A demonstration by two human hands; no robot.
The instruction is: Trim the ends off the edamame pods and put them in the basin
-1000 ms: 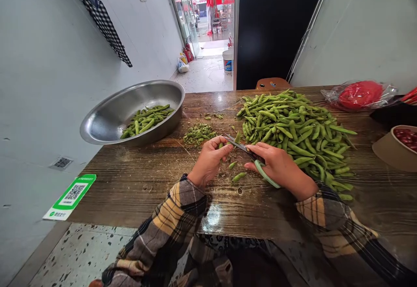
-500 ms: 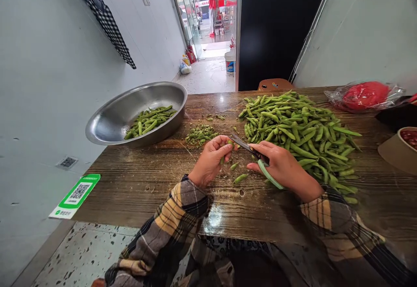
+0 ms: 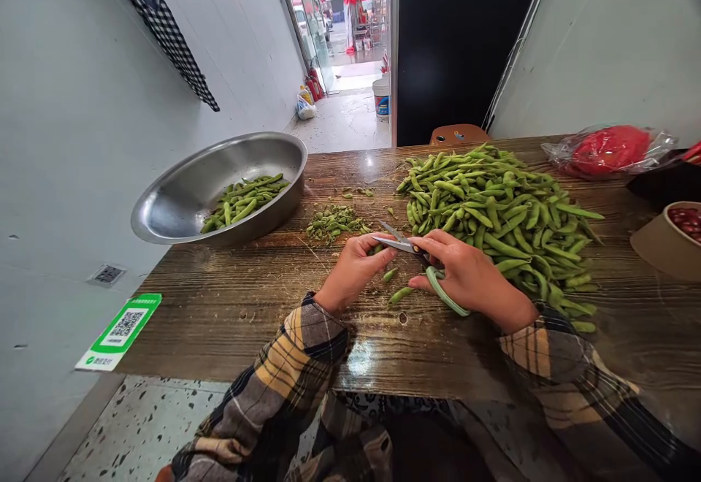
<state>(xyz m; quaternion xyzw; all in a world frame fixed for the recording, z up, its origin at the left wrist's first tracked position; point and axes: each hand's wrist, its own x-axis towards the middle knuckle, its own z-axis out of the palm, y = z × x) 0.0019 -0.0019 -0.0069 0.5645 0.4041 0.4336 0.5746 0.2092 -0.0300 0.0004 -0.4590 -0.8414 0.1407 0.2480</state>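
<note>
Between the thumb and fingers of my left hand [image 3: 355, 269] is a green soybean pod [image 3: 375, 250], mostly hidden by the fingers. My right hand [image 3: 465, 270] grips scissors [image 3: 446, 292] with pale green handles. Their blades are parted and reach to the left fingertips, beside the pod. Beyond my right hand rises a large heap of soybean pods [image 3: 493, 208]. Small cut-off tips [image 3: 336, 223] lie in a little pile past my left hand. A couple of loose pods [image 3: 401, 294] rest on the wood between my hands.
A wide steel basin [image 3: 158, 208] with some pods in it stands at the left of the wooden table [image 3: 230, 321]. On the right are a red item in clear plastic [image 3: 610, 150] and a paper tub [image 3: 660, 245]. A green QR card [image 3: 123, 329] sits at the left edge.
The scissor blades have opened and now lie across the left fingertips. My hands have come slightly closer together, and the view has shifted a little.
</note>
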